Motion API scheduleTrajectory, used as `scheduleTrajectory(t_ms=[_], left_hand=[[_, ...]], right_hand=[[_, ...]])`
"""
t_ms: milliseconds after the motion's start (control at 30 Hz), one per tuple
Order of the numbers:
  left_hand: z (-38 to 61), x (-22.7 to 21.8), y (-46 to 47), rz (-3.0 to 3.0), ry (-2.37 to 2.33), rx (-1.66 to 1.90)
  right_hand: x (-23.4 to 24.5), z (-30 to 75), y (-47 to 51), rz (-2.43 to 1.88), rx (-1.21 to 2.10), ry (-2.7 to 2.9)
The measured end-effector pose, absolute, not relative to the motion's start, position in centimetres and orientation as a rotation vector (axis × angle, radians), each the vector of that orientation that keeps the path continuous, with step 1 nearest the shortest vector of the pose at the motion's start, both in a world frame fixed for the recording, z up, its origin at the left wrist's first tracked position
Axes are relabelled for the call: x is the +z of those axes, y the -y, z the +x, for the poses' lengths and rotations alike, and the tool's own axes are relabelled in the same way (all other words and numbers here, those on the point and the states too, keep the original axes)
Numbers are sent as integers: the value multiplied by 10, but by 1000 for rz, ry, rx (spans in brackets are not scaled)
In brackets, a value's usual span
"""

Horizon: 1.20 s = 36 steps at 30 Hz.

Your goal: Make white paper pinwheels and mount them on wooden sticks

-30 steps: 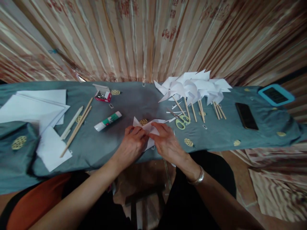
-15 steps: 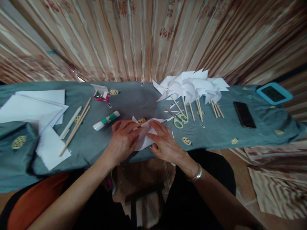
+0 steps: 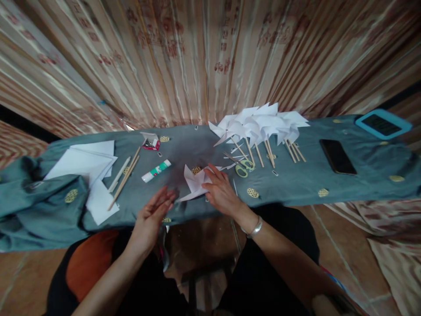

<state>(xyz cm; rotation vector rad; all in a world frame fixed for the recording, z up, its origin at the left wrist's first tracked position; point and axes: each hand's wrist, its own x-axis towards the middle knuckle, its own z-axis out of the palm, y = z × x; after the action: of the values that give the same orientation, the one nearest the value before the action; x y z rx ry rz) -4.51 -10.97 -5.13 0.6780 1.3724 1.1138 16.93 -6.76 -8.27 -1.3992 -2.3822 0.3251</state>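
A folded white paper piece (image 3: 194, 183) lies on the teal tablecloth (image 3: 184, 145) near its front edge. My right hand (image 3: 221, 192) rests on the paper's right side, fingers pressed flat on it. My left hand (image 3: 151, 215) is lifted off the paper, to its left, palm turned inward with fingers stretched out and holding nothing. A glue stick (image 3: 156, 170) lies just left of the paper.
Finished white pinwheels on wooden sticks (image 3: 259, 125) lie at the back right, with yellow-handled scissors (image 3: 243, 166) before them. White sheets (image 3: 83, 164), loose sticks (image 3: 126, 175) and a small red box (image 3: 150, 142) are at the left. A black phone (image 3: 337, 156) and a blue-framed device (image 3: 383, 123) are at the right.
My left hand has come off the paper and moved back left, opening. My right hand stays on the paper. The view has pulled back and tilted.
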Motion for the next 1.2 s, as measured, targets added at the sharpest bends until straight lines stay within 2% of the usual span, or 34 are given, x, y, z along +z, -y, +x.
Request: scheduleTrajectory(t_ms=[200,500,700,1200], left_hand=[[-21,-48,107,259,-1191,1027],[-7,-45,65,308,-1124,846],[3,-48,53,344,-1092,856],[7,-47,50,518,-1087,931]], right_hand=[[-89,167,66,-1417,317,2280],[-93,172,61,-1448,551,2072],[-89,174,62,-1426,635,2013],[-74,171,84,-1350,183,2279]])
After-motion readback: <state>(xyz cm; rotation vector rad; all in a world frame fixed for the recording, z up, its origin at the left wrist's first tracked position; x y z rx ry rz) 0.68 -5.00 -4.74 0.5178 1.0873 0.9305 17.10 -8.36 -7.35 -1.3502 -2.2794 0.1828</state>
